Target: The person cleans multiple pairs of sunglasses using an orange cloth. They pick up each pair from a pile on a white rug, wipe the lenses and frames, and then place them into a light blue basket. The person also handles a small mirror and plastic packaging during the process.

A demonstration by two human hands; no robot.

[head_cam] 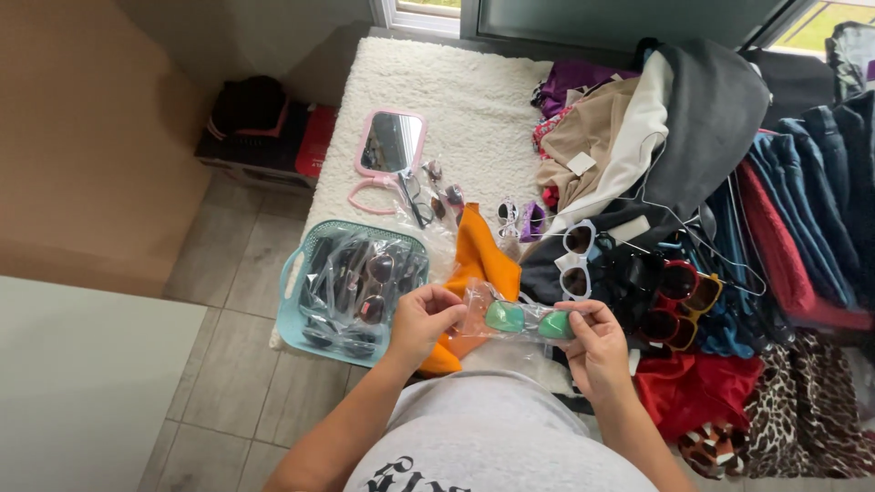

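Note:
A pair of green-lensed sunglasses (pixel 529 321) sits inside a clear plastic sleeve held between both hands, just above my lap. My left hand (pixel 422 321) pinches the sleeve's left end. My right hand (pixel 594 346) grips the right end, by the right lens. Under the sleeve lies an orange cloth (pixel 480 260). A light blue basket (pixel 293 301) packed with several bagged sunglasses stands just left of my left hand.
A white fleecy mat (pixel 465 100) carries a pink hand mirror (pixel 390 146), loose sunglasses, white-framed glasses (pixel 576 260) and red-framed glasses (pixel 684 292). Piled clothes and wire hangers (pixel 693 228) fill the right. A dark box (pixel 260 137) sits on the tiled floor at left.

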